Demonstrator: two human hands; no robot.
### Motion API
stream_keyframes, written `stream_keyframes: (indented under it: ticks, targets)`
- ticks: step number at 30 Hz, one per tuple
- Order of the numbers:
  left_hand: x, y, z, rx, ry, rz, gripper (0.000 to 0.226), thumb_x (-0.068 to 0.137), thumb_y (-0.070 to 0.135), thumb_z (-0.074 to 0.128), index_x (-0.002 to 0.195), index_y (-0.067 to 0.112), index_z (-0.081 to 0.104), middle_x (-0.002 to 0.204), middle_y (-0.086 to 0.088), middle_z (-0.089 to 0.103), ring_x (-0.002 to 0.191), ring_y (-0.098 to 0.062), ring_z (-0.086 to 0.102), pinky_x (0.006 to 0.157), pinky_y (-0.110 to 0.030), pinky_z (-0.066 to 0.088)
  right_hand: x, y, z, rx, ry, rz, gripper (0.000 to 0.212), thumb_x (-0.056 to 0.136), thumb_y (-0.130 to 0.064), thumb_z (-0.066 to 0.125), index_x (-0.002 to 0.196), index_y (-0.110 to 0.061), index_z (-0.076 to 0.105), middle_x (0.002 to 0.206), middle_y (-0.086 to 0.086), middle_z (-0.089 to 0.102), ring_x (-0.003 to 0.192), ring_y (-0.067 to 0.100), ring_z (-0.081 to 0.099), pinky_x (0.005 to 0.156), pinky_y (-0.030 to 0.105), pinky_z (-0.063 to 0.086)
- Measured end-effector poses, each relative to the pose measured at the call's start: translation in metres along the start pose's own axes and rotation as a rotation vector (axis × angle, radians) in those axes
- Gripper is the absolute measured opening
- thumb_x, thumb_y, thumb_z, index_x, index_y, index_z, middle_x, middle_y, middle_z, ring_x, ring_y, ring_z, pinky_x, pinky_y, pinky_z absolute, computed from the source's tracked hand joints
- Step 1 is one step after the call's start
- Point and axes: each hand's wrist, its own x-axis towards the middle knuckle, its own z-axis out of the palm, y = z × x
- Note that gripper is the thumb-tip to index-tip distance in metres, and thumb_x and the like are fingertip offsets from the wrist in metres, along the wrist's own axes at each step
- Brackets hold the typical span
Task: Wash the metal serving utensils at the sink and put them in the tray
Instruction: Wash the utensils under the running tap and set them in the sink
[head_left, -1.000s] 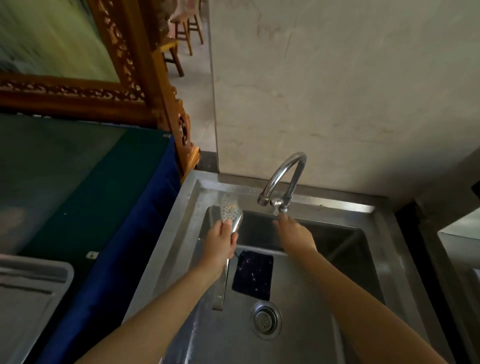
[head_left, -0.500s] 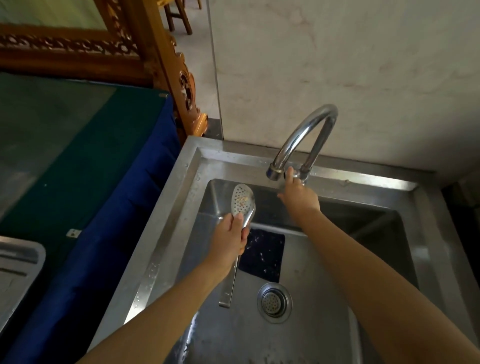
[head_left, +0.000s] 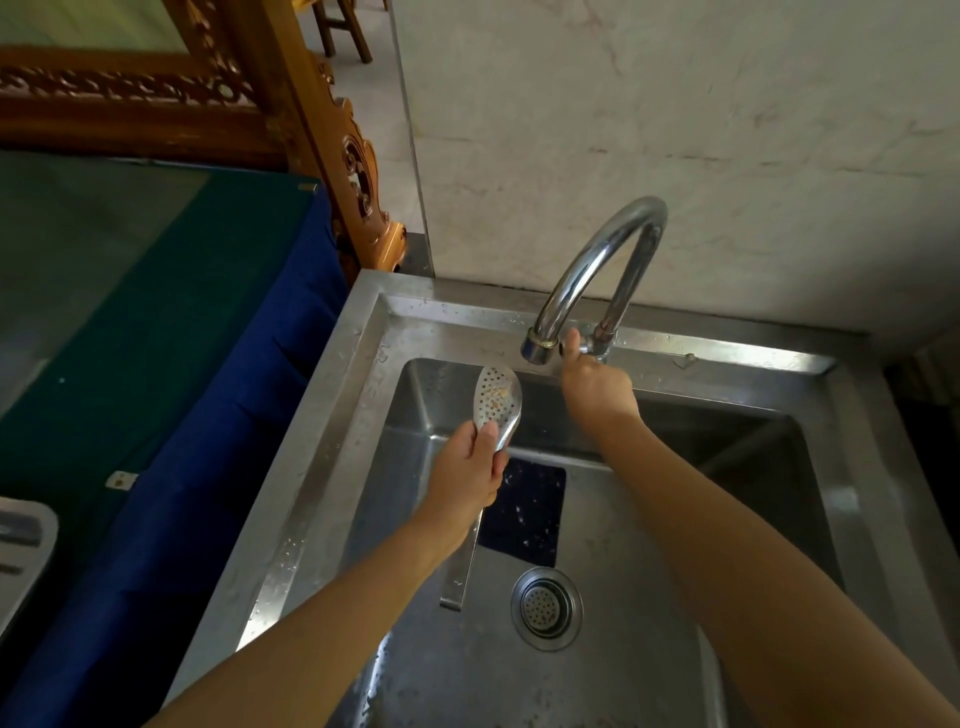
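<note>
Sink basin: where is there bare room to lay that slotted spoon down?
The sink floor is bare right of the drain and in front of it. It is crowded at the left: the left hand holds the slotted spoon beside the dark mat. The right hand blocks the faucet.

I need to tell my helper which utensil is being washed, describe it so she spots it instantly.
Look at the steel sink under the curved tap. Above the basin, the left hand holds a perforated metal spoon, its holed head flecked with food bits.
</note>
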Motion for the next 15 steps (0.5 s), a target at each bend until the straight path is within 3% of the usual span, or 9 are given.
stream_keyframes:
  ticks: [7,15]
  targets:
    - [-0.001,0.007,0.003,0.006,-0.018,0.002,0.024,0.100,0.024,0.037,0.095,0.005,0.051,0.062,0.000,0.044,0.039,-0.001,0.033,0.037,-0.015,0.027,0.004,0.002,-0.009,0.132,-0.053,0.007,0.076,0.088,0.005,0.050,0.147,-0.004,0.003,0.120,0.025,0.059,0.097,0.035,0.066,0.079,0.046,0.053]
    - [-0.003,0.011,0.010,-0.023,-0.046,0.020,0.024,0.100,0.023,0.036,0.086,0.011,0.050,0.061,0.000,0.042,0.040,-0.001,0.031,0.038,-0.015,0.025,0.006,0.004,-0.017,0.120,-0.082,-0.027,0.072,0.088,0.006,0.047,0.146,-0.002,0.005,0.123,0.026,0.058,0.101,0.038,0.063,0.081,0.048,0.051]
